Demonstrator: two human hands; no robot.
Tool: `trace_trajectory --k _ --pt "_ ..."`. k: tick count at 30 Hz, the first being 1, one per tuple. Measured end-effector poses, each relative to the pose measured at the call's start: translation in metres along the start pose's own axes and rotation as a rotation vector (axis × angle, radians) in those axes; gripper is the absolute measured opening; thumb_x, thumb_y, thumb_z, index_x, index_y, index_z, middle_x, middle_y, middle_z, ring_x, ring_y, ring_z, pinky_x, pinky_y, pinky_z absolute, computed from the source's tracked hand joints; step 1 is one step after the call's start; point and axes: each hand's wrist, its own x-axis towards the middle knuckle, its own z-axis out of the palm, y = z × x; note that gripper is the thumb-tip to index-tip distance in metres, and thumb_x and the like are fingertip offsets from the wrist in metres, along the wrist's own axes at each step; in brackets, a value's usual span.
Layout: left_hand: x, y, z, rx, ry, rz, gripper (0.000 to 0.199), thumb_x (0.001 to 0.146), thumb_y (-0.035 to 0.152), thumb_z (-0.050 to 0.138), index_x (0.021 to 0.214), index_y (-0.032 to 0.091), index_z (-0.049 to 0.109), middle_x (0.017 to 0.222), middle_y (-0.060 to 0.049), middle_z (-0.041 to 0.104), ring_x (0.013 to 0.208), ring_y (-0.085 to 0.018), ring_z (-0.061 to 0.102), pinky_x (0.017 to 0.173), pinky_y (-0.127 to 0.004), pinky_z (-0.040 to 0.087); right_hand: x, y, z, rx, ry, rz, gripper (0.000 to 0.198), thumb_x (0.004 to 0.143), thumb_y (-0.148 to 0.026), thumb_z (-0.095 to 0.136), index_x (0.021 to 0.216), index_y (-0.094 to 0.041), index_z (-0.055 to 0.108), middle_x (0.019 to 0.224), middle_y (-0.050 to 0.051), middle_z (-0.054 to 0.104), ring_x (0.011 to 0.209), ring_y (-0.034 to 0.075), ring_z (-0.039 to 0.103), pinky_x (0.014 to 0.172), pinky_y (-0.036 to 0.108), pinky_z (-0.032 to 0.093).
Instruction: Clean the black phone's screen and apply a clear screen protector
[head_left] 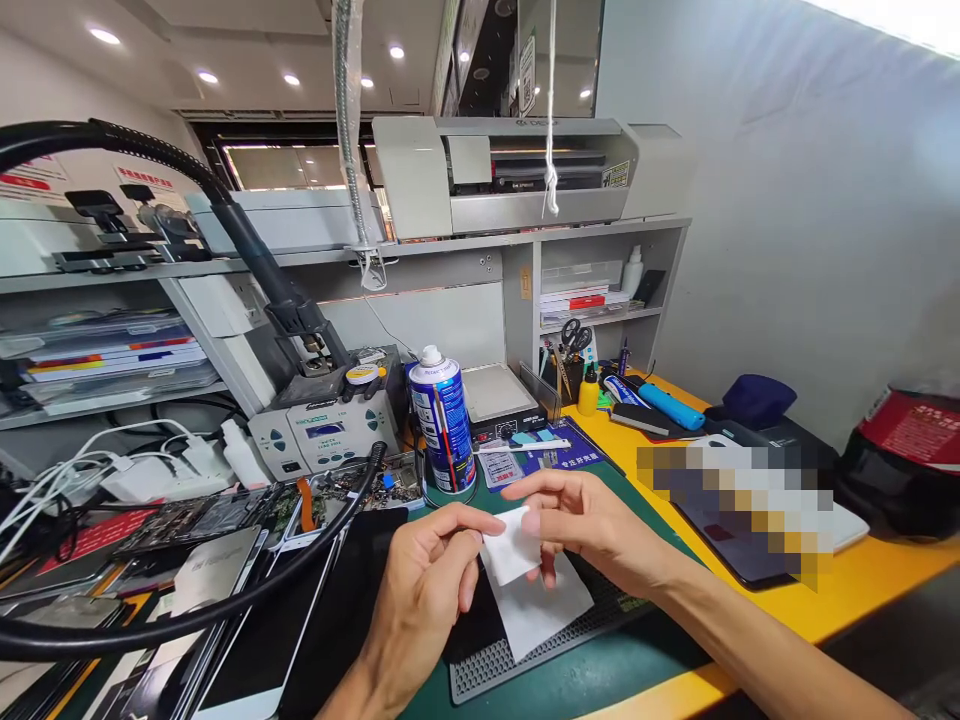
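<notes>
My left hand (421,585) pinches the left edge of a small folded white wipe (512,556) between thumb and forefinger. At the wipe's right edge is my right hand (592,520), its thumb and fingers closed on the material and its forefinger stretched out above. Below them a larger white sheet (546,612) hangs or lies over a grey honeycomb-textured pad (487,672); whether it joins the folded piece I cannot tell. Something black lies beside it, partly hidden by my left hand. A blue spray can (442,425) with a white nozzle stands upright just beyond my hands.
A black hose (300,590) curves across phones and circuit boards on the left, near a hot-air station (322,430). Behind the can sits a flat heating plate (501,400). A yellow bottle (589,390), blue tool (671,405) and dark phone (731,530) lie rightward.
</notes>
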Motion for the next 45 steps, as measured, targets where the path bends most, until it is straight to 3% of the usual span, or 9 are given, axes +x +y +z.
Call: trace_trajectory --k 9,14,19,23,27,32,35,40,45 --pt "0.000 -0.006 0.006 0.104 -0.100 0.022 0.042 0.084 0.050 0.067 0.109 0.016 0.064 0.053 0.010 0.033 0.050 -0.010 0.027 0.049 -0.023 0.021 0.001 -0.001 0.004 -0.123 0.038 -0.001 0.042 0.076 -0.044 0.082 0.101 -0.012 0.073 0.069 0.003 0.070 0.057 0.014 0.065 0.054 0.025 0.052" --pt "0.008 -0.028 0.010 0.125 -0.008 0.036 0.049 0.080 0.057 0.066 0.108 0.017 0.064 0.052 0.011 0.028 0.048 -0.009 0.019 0.047 -0.023 0.014 0.002 0.000 0.000 -0.258 0.046 0.052 0.050 0.067 -0.043 0.086 0.105 -0.012 0.075 0.066 0.001 0.067 0.055 0.013 0.061 0.056 0.026 0.049" --pt "0.011 -0.039 0.016 0.275 0.115 0.096 0.046 0.079 0.059 0.065 0.101 0.019 0.068 0.052 0.010 0.026 0.050 -0.010 0.022 0.051 -0.023 0.015 -0.007 -0.003 0.004 -0.547 0.162 0.016 0.027 0.075 -0.032 0.078 0.097 -0.016 0.078 0.064 -0.002 0.060 0.058 0.011 0.053 0.052 0.023 0.039" --pt "0.007 -0.035 0.022 0.215 0.139 0.089 0.047 0.077 0.064 0.066 0.093 0.020 0.067 0.053 0.009 0.027 0.049 -0.011 0.024 0.051 -0.023 0.016 -0.019 -0.016 0.007 -0.763 0.222 -0.030 0.010 0.075 -0.028 0.079 0.081 -0.020 0.080 0.071 0.000 0.063 0.077 0.016 0.057 0.062 0.024 0.041" --pt "0.004 -0.030 0.021 0.183 0.150 0.128 0.048 0.076 0.063 0.071 0.100 0.022 0.064 0.053 0.009 0.034 0.047 -0.012 0.031 0.048 -0.023 0.021 -0.017 -0.053 -0.035 -0.829 0.235 0.121 0.009 0.085 -0.024 0.072 0.082 -0.016 0.075 0.073 0.000 0.069 0.068 0.015 0.064 0.061 0.025 0.050" --pt "0.004 -0.019 0.007 0.214 0.148 0.176 0.051 0.077 0.064 0.070 0.107 0.023 0.062 0.054 0.009 0.037 0.048 -0.013 0.037 0.046 -0.023 0.028 0.000 -0.115 -0.130 -1.023 0.654 0.313 0.025 0.099 -0.036 0.064 0.109 -0.013 0.066 0.102 0.006 0.068 0.084 0.017 0.067 0.074 0.033 0.058" --pt "0.006 -0.009 -0.001 0.263 0.189 0.199 0.046 0.079 0.062 0.068 0.103 0.023 0.064 0.055 0.007 0.039 0.049 -0.014 0.040 0.046 -0.024 0.030 0.008 -0.130 -0.161 -1.112 0.795 0.402 0.028 0.099 -0.035 0.064 0.118 -0.014 0.064 0.113 0.008 0.067 0.093 0.020 0.067 0.079 0.037 0.059" --pt "0.009 0.005 -0.011 0.530 0.146 0.181 0.032 0.084 0.051 0.057 0.092 0.023 0.069 0.051 0.006 0.038 0.048 -0.017 0.041 0.050 -0.028 0.032 0.018 -0.123 -0.166 -1.270 0.875 0.377 0.032 0.098 -0.035 0.066 0.121 -0.013 0.063 0.121 0.010 0.065 0.102 0.023 0.066 0.087 0.041 0.058" --pt "0.008 0.002 -0.019 0.859 -0.075 0.224 0.027 0.092 0.037 0.049 0.094 0.024 0.073 0.086 -0.004 0.070 0.078 -0.024 0.063 0.068 -0.032 0.042 0.012 -0.102 -0.140 -1.357 0.718 0.247 0.029 0.100 -0.039 0.062 0.117 -0.015 0.065 0.120 0.010 0.066 0.102 0.022 0.066 0.088 0.041 0.055"
